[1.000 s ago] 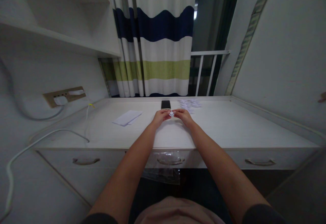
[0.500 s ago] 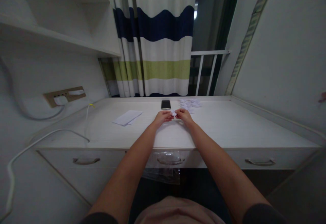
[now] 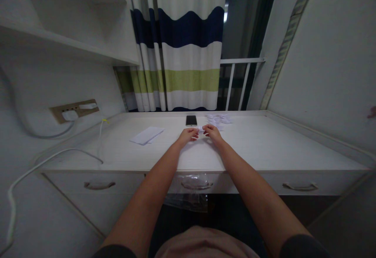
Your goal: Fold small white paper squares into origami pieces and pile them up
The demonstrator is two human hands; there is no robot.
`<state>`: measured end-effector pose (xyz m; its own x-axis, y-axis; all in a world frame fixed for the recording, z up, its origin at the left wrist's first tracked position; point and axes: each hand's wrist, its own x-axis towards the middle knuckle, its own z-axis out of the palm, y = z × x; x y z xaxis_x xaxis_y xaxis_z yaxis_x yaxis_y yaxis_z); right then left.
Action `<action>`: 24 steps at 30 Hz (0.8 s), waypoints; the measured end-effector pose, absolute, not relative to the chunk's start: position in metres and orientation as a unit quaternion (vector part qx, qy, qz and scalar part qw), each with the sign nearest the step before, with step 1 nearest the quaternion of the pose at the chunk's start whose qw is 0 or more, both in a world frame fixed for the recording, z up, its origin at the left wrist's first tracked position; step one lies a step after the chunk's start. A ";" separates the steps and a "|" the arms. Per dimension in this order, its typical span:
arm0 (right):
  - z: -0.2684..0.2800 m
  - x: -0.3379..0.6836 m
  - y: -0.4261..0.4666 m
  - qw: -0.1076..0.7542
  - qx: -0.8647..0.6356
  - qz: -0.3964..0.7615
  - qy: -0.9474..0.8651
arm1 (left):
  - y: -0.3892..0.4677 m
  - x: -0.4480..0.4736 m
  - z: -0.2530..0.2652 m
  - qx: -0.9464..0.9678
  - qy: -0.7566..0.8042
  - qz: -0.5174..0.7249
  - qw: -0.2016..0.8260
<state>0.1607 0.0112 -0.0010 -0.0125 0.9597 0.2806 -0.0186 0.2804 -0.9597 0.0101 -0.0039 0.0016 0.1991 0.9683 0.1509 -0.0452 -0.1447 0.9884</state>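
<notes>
Between my two hands is a small piece of folded white paper (image 3: 201, 129), held just above the desk. My left hand (image 3: 188, 135) pinches its left end, and my right hand (image 3: 212, 131) grips the right end with the fingertips. The exact shape of the paper is too small to make out. Behind my right hand lies a loose pile of small folded white papers (image 3: 219, 120). A black phone (image 3: 191, 120) rests flat behind my left hand. To the left, a few flat white paper sheets (image 3: 147, 135) are stacked on the desk.
The white desk (image 3: 264, 144) has drawers with metal handles along its front. A clear plastic bag (image 3: 188, 201) hangs at the middle drawer. White cables (image 3: 67, 150) run from a wall socket at left. A striped curtain (image 3: 190, 54) hangs behind the desk.
My fingers have drawn slightly apart, and more of the small folded paper shows between them. The phone, the sheets and the pile stay where they were.
</notes>
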 end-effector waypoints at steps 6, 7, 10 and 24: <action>-0.004 0.158 0.015 0.548 -0.423 0.465 -0.551 | -0.007 0.011 0.002 0.591 0.369 0.499 0.516; -0.004 0.158 0.015 0.548 -0.421 0.472 -0.547 | -0.007 0.011 0.002 0.597 0.363 0.496 0.515; -0.004 0.157 0.013 0.552 -0.406 0.492 -0.537 | -0.004 0.011 0.000 0.601 0.370 0.500 0.503; -0.007 0.158 0.016 0.530 -0.373 0.427 -0.631 | 0.001 0.008 0.001 0.572 0.415 0.545 0.451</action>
